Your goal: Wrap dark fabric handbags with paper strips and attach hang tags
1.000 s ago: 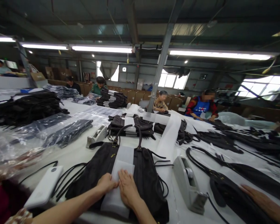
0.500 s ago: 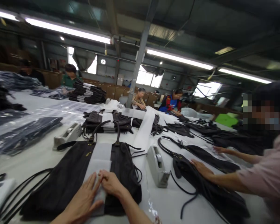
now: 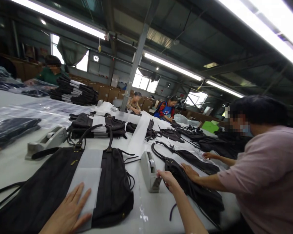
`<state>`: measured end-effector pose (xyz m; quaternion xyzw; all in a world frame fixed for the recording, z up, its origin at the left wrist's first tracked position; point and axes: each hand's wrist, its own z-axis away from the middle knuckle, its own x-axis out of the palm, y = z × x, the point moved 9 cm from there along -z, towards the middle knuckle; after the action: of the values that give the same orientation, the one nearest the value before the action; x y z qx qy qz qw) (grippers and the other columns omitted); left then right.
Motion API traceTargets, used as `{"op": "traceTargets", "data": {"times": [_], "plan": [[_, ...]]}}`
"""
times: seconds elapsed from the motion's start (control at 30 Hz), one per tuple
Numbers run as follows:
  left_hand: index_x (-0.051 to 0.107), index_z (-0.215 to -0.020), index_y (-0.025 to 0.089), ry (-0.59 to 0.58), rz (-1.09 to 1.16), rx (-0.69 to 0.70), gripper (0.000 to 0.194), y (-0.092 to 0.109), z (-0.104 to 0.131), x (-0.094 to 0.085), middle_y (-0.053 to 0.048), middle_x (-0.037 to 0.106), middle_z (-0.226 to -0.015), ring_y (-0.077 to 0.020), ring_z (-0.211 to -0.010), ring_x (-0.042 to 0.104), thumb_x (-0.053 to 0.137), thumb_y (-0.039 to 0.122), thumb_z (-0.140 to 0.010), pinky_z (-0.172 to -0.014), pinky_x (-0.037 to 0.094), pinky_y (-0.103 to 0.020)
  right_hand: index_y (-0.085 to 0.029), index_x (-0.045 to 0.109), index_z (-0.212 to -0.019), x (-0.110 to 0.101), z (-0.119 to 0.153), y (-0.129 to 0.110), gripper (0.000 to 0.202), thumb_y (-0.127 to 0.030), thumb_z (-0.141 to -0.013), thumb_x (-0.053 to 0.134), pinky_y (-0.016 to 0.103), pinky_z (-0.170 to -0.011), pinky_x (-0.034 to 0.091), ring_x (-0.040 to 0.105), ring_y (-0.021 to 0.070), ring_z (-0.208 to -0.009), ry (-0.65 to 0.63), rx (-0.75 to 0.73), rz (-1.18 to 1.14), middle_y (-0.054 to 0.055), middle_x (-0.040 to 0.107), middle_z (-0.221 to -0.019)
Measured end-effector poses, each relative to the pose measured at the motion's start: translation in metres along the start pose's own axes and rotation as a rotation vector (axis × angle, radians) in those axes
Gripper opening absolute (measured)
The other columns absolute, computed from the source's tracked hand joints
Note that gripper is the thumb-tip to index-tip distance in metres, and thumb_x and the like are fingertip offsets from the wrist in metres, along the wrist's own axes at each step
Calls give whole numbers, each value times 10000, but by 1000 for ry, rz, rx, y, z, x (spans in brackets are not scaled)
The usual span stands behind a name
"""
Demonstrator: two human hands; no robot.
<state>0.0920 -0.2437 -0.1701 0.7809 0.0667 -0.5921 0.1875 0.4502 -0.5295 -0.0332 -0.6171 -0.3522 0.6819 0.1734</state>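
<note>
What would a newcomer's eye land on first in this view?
The black bag in front, with the left hand spread on its white strip, would likely draw the eye first. To its right, the right hand is at the near end of a grey tape dispenser. At the far right, a co-worker in pink has a hand on another bag.

So the right hand (image 3: pixel 169 182), which was bunched up next to the left hand (image 3: pixel 72 208) half a second ago, has come off the whitish, see-through sheet strip (image 3: pixel 89 177) and is now at the near end of the chunky light-grey tape dispenser (image 3: pixel 150 182). That leaves the left one pressing on its own, fingers spread, where a second back it was curled up. View's swung right too, so the co-worker in a pale pink top (image 3: pixel 271 169) has gone from one visible hand to most of an upper body, and the white rectangular device with a cable has dropped out of sight.
</note>
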Motion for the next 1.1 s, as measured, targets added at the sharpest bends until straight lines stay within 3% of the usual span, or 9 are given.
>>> {"op": "traceTargets", "data": {"times": [0.1, 0.27, 0.4, 0.5, 0.67, 0.87, 1.0, 1.1], "plan": [[391, -1404, 281, -2, -5, 4, 694, 1, 1, -3, -152, 312, -1502, -329, -1371, 308, 410, 675, -834, -1077, 327, -469, -121, 650, -655, 18, -12, 18, 245, -349, -745, 647, 257, -502, 381, 510, 131, -527, -109, 157, -58, 13, 567, -555], [392, -1404, 289, 4, -21, 19, 686, 2, 2, -6, -145, 316, -1503, -321, -1370, 314, 410, 674, -835, -1075, 335, -454, -130, 612, -597, 18, -20, 20, 279, -379, -563, 734, 247, -504, 327, 450, 119, -506, -85, 222, -156, -35, 468, -466], [389, -1406, 295, 21, -19, 12, 686, 1, 1, -7, -130, 307, -1510, -323, -1371, 311, 419, 672, -833, -1083, 323, -453, -129, 631, -599, 5, -4, 21, 336, -448, -547, 722, 248, -503, 307, 448, 122, -521, -47, 158, -234, -34, 460, -456], [385, -1407, 298, 5, -12, 4, 690, 2, 1, -8, -130, 301, -1513, -321, -1375, 302, 416, 677, -830, -1086, 321, -452, -131, 647, -594, 1, 18, 35, 355, -475, -535, 710, 252, -492, 298, 442, 125, -509, -36, 149, -267, -32, 452, -439], [389, -1406, 284, -22, -2, -10, 699, 3, 1, -8, -146, 299, -1511, -323, -1385, 279, 404, 682, -831, -1089, 314, -465, -150, 608, -548, 20, 47, 62, 388, -533, -515, 659, 235, -452, 296, 423, 107, -476, -40, 188, -321, -23, 469, -457], [394, -1402, 287, -35, 18, -19, 697, 5, 0, -7, -153, 300, -1510, -321, -1386, 278, 403, 684, -830, -1092, 305, -480, -171, 581, -613, 45, 46, 77, 410, -576, -557, 563, 210, -412, 337, 485, 104, -464, -9, 195, -373, 15, 574, -562], [390, -1402, 289, -54, 29, -39, 702, 4, 0, -11, -160, 284, -1515, -318, -1393, 261, 388, 694, -829, -1097, 297, -481, -181, 538, -494, 42, 49, 97, 375, -549, -554, 574, 239, -375, 331, 440, 117, -383, 44, 194, -304, 11, 511, -439], [382, -1406, 299, -70, 40, -42, 702, 6, 0, -14, -159, 288, -1513, -318, -1392, 265, 381, 698, -829, -1094, 301, -475, -180, 564, -520, 33, 62, 100, 409, -583, -582, 577, 256, -383, 352, 459, 136, -396, 55, 158, -281, 10, 515, -449]]}}
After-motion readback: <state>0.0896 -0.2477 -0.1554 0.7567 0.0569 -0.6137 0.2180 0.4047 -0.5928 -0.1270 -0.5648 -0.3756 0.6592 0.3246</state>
